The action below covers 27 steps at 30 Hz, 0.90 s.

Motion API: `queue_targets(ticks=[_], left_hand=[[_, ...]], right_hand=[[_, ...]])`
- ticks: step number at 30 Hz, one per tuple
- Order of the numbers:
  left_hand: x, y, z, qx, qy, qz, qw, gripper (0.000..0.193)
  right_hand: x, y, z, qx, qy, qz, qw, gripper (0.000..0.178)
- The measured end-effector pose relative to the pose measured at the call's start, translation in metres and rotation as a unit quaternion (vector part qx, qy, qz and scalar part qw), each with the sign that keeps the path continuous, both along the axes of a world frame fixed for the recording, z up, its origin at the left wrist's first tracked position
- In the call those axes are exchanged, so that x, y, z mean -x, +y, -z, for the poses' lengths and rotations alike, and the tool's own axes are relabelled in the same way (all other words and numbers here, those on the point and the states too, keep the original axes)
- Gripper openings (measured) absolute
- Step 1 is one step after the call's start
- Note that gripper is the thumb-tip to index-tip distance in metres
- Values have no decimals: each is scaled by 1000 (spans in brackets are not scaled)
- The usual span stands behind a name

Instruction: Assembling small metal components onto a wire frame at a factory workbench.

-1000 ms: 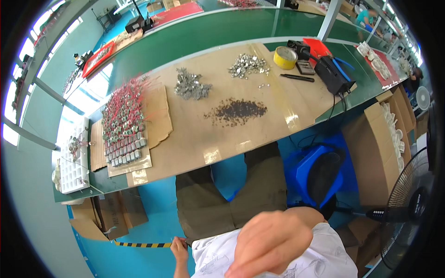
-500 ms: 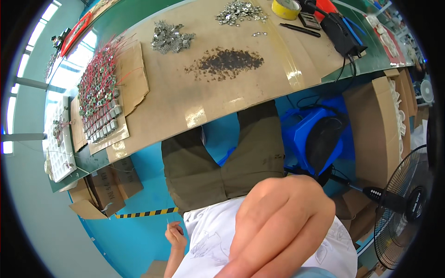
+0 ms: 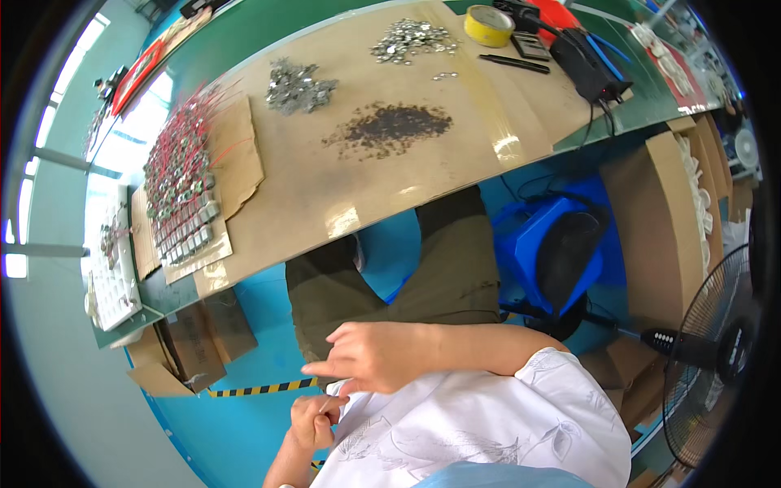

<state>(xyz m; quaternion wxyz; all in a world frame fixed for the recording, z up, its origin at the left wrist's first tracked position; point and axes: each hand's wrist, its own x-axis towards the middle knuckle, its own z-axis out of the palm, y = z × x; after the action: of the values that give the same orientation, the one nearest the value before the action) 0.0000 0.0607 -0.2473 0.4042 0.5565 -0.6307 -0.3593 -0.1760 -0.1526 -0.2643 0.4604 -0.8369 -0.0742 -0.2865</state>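
My left hand (image 3: 311,423) is closed in front of my lap, its thumb and fingers pinched on a thin pale sliver (image 3: 327,403) too small to name. Just above it, my right hand (image 3: 376,358) reaches across my body with the index finger stretched out to the left and the other fingers partly bent. Nothing shows in the right hand, and its fingertips come close to the left hand; whether they touch I cannot tell. Both hands are over my white shirt (image 3: 488,415) and dark trousers (image 3: 439,268), short of the table.
Brown board (image 3: 285,179) covers the green table. On it are a dark crumbly heap (image 3: 399,126), grey metal parts (image 3: 299,88), shiny pieces (image 3: 415,39), red-wired small motors (image 3: 183,179) and yellow tape (image 3: 488,26). A blue bin (image 3: 521,244) and a fan (image 3: 708,366) stand at right.
My right hand has dropped from close before the camera and moved left, down beside my left hand. The left hand has shifted slightly and still pinches the thin sliver.
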Motion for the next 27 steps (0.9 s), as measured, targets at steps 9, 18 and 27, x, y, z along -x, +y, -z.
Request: queue_targets(ticks=[9, 18, 27], left_hand=[[-6, -51, 18, 48, -41, -130, 990, 34], [-4, -89, 47, -20, -180, -167, 969, 7], [3, -78, 49, -12, -298, -151, 942, 7]], right_hand=[[13, -44, 55, 88, 79, 146, 982, 19], [-17, -90, 138, 73, 358, 321, 874, 24], [-22, -77, 182, 99, 461, 125, 873, 17]])
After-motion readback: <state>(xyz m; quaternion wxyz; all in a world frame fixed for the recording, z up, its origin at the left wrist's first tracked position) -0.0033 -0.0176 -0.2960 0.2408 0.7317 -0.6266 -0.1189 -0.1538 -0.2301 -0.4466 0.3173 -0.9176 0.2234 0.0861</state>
